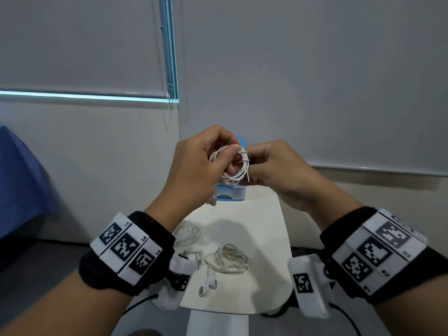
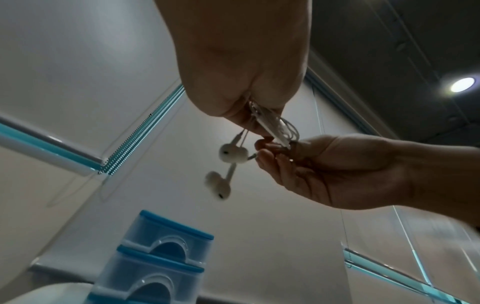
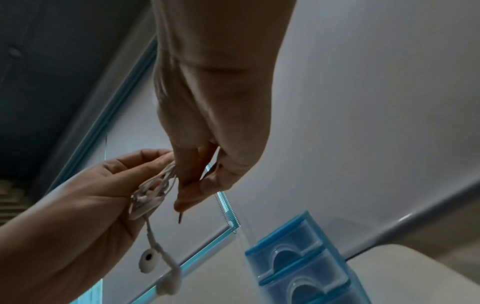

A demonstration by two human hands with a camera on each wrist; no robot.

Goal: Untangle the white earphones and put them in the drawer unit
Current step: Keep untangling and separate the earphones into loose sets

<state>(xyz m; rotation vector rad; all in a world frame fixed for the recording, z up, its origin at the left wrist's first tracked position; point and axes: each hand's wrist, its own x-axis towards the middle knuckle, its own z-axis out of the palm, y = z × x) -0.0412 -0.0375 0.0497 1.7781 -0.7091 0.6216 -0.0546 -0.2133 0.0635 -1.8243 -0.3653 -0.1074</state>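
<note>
Fingers (image 1: 231, 151) of the left hand (image 1: 194, 166) curl around a coiled bundle of white earphones (image 1: 230, 163), held in the air above the counter (image 1: 266, 238) in front of the blue drawer unit (image 1: 231, 194), with the two earbuds (image 2: 228, 164) dangling below the palm. Thumb and fingers of the right hand (image 1: 274, 166) pinch the cable at the coil's right side. Three more white earphone bundles (image 1: 228, 260) lie on the counter nearer the person.

Drawer unit (image 1: 231, 194) mostly hidden behind hands; lower earbud (image 2: 217, 185) motion-blurred.
</note>
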